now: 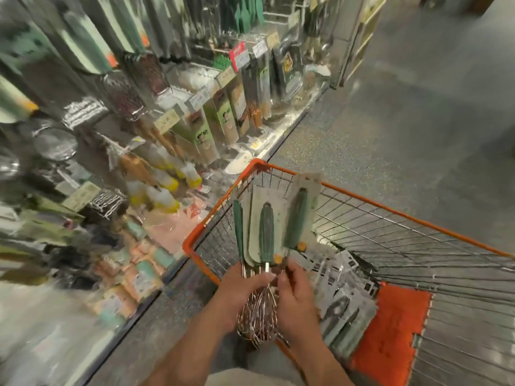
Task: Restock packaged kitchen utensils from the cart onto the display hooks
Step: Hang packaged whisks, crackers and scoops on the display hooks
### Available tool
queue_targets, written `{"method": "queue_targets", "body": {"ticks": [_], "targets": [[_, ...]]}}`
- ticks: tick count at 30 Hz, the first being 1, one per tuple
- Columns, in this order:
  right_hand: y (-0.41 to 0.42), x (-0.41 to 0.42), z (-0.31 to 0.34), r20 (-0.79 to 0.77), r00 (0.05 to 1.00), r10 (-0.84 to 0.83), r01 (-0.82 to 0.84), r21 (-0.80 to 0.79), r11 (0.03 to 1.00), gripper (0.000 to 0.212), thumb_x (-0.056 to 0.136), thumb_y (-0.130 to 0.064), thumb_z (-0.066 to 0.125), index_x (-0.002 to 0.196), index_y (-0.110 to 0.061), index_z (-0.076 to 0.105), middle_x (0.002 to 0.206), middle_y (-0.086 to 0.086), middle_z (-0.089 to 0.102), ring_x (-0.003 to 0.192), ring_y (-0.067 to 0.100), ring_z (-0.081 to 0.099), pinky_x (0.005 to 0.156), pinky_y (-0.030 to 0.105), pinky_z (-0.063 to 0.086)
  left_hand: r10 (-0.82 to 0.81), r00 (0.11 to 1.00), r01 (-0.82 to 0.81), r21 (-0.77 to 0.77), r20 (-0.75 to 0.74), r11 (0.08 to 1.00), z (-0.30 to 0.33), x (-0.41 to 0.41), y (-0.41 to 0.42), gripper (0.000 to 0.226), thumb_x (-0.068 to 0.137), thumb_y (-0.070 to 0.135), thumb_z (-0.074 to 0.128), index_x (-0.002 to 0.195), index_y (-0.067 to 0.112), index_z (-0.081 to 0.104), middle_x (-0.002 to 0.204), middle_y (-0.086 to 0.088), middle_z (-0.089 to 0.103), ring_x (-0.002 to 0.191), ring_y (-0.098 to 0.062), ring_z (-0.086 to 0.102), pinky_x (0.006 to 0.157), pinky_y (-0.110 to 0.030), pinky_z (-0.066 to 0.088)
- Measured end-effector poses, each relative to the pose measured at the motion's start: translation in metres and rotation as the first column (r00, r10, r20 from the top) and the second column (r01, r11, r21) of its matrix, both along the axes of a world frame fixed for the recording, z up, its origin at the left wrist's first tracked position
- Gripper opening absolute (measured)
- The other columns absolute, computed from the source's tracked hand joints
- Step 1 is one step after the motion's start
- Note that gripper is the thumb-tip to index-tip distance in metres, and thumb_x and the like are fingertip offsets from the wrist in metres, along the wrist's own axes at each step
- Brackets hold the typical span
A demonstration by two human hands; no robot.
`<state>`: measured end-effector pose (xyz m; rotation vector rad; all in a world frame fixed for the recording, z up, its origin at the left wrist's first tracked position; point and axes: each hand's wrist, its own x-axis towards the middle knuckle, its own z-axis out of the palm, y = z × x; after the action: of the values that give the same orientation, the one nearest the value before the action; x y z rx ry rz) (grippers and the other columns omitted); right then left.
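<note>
While more packaged utensils (348, 310) lie in the orange wire cart (390, 213), the left hand (245, 291) and right hand (295, 299) both hold tight a bunch of green-handled whisks (266, 238) above it.

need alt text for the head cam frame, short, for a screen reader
Two bare hands, left hand and right hand, hold a bunch of green-handled whisks on backing cards over an orange wire cart. More carded utensils lie in the cart. To the left, blurred display hooks hang full of packaged kitchenware along a grey aisle floor.
</note>
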<state>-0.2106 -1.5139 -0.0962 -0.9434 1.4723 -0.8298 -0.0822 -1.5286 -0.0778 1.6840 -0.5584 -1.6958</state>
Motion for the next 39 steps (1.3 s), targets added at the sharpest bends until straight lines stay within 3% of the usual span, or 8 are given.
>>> {"method": "queue_targets", "body": {"ticks": [10, 16, 19, 22, 26, 30, 34, 39], "targets": [[-0.003, 0.096, 0.041, -0.052, 0.939, 0.339, -0.341, -0.245, 0.907, 0.032, 0.107, -0.008, 0.048, 0.125, -0.031, 0.062, 0.111, -0.016, 0.072, 0.105, 0.005, 0.067, 0.094, 0.035, 0.055, 0.360, 0.928, -0.371, -0.238, -0.091, 0.897, 0.020, 0.088, 0.046, 0.031, 0.086, 0.005, 0.078, 0.117, 0.008, 0.075, 0.108, -0.015, 0.078, 0.100, -0.030, 0.076, 0.081, -0.036, 0.061], [0.012, 0.202, 0.066, 0.109, 0.868, 0.485, -0.452, -0.235, 0.861, 0.032, 0.094, 0.013, 0.055, 0.105, -0.015, 0.065, 0.094, 0.004, 0.075, 0.088, 0.020, 0.070, 0.085, 0.041, 0.055, 0.627, 0.771, -0.630, -0.272, -0.111, 0.727, 0.053, 0.179, 0.103, 0.034, 0.073, 0.020, 0.088, 0.105, 0.018, 0.079, 0.104, -0.027, 0.075, 0.091, -0.044, 0.069, 0.085, -0.069, 0.053], [0.023, 0.258, 0.097, 0.188, 0.804, 0.564, -0.523, -0.229, 0.821, 0.016, 0.075, 0.004, 0.061, 0.088, -0.004, 0.056, 0.076, 0.013, 0.057, 0.065, 0.013, 0.056, 0.062, 0.021, 0.048, 0.750, 0.653, -0.736, -0.325, -0.108, 0.594, 0.072, 0.228, 0.135, 0.023, 0.079, 0.005, 0.086, 0.098, 0.016, 0.078, 0.087, -0.014, 0.074, 0.075, -0.027, 0.067, 0.069, -0.041, 0.058], [0.035, 0.309, 0.111, -0.105, 0.724, 0.682, -0.656, -0.412, 0.633, 0.015, 0.085, -0.012, 0.059, 0.070, -0.017, 0.059, 0.068, 0.011, 0.053, 0.060, 0.017, 0.053, 0.060, 0.028, 0.047, 0.793, 0.609, -0.717, -0.429, -0.003, 0.549, 0.088, 0.265, 0.170, 0.040, 0.072, 0.020, 0.088, 0.108, 0.011, 0.074, 0.089, 0.001, 0.078, 0.073, -0.016, 0.071, 0.063, -0.019, 0.053], [0.055, 0.364, 0.124, -0.046, 0.611, 0.791, -0.723, -0.441, 0.532, 0.023, 0.096, -0.005, 0.053, 0.079, 0.002, 0.066, 0.065, 0.005, 0.056, 0.055, 0.018, 0.055, 0.051, 0.031, 0.053, 0.857, 0.515, -0.766, -0.445, 0.007, 0.463, 0.097, 0.301, 0.208, 0.031, 0.081, 0.000, 0.083, 0.111, 0.004, 0.074, 0.094, -0.012, 0.080, 0.075, -0.012, 0.074, 0.061, -0.019, 0.055], [0.083, 0.398, 0.142, 0.118, 0.668, 0.735, -0.673, -0.325, 0.664, 0.030, 0.108, -0.028, 0.051, 0.088, -0.006, 0.057, 0.058, 0.000, 0.049, 0.055, 0.018, 0.046, 0.051, 0.027, 0.041, 0.843, 0.537, -0.738, -0.495, -0.020, 0.458, 0.114, 0.320, 0.227, 0.036, 0.082, -0.013, 0.075, 0.117, -0.006, 0.068, 0.090, -0.013, 0.079, 0.070, -0.013, 0.073, 0.059, -0.020, 0.054], [0.099, 0.419, 0.157, 0.129, 0.606, 0.785, -0.735, -0.284, 0.615, 0.024, 0.107, -0.030, 0.052, 0.103, -0.007, 0.060, 0.060, 0.004, 0.057, 0.058, 0.021, 0.051, 0.058, 0.035, 0.043, 0.843, 0.537, -0.718, -0.533, -0.016, 0.447, 0.127, 0.344, 0.243, 0.041, 0.083, -0.005, 0.078, 0.122, -0.003, 0.067, 0.101, -0.015, 0.079, 0.088, -0.024, 0.078, 0.072, -0.025, 0.058], [0.110, 0.435, 0.163, 0.095, 0.603, 0.792, -0.755, -0.253, 0.605, 0.013, 0.106, -0.024, 0.056, 0.103, -0.012, 0.061, 0.092, 0.001, 0.077, 0.064, 0.015, 0.066, 0.063, 0.029, 0.049, 0.845, 0.535, -0.712, -0.538, 0.000, 0.451, 0.142, 0.368, 0.263, 0.032, 0.085, -0.003, 0.078, 0.101, 0.021, 0.063, 0.068, 0.022, 0.074, 0.065, 0.009, 0.070, 0.058, -0.007, 0.050]]}}
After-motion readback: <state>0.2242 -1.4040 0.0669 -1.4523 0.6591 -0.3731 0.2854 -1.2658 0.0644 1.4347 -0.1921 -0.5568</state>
